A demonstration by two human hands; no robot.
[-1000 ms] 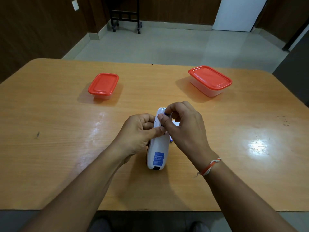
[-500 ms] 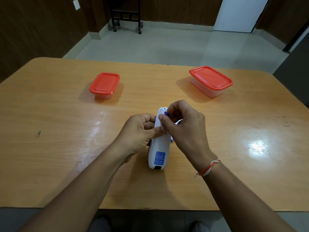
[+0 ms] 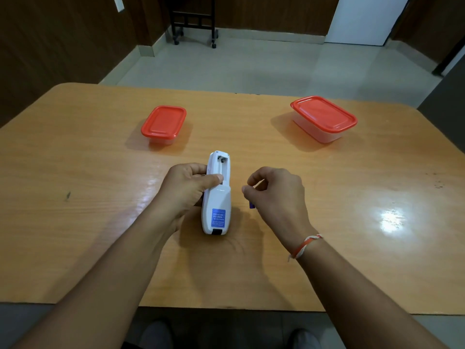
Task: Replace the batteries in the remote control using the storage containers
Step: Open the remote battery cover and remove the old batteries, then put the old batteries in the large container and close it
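Observation:
The white remote control [image 3: 217,210] lies back-up on the wooden table [image 3: 75,222] with a blue label near its close end. Its battery compartment [image 3: 222,165] at the far end is uncovered, showing springs and no batteries. My left hand [image 3: 187,188] grips the remote's left side, thumb across its middle. My right hand [image 3: 275,193] hovers just right of the remote, fingers pinched shut, seemingly around a battery that they mostly hide. A purple battery end [image 3: 252,205] peeks out beneath that hand. Both red-lidded containers are closed.
A small red-lidded container [image 3: 163,123] stands at the far left of the table, and a larger red-lidded container [image 3: 324,117] at the far right. Beyond the table is tiled floor with a black wheeled stand [image 3: 193,23] by the wall.
My right hand has pulled away from the remote's compartment to the right, fingers closed. The compartment, covered by that hand before, now shows empty. The left hand still holds the remote.

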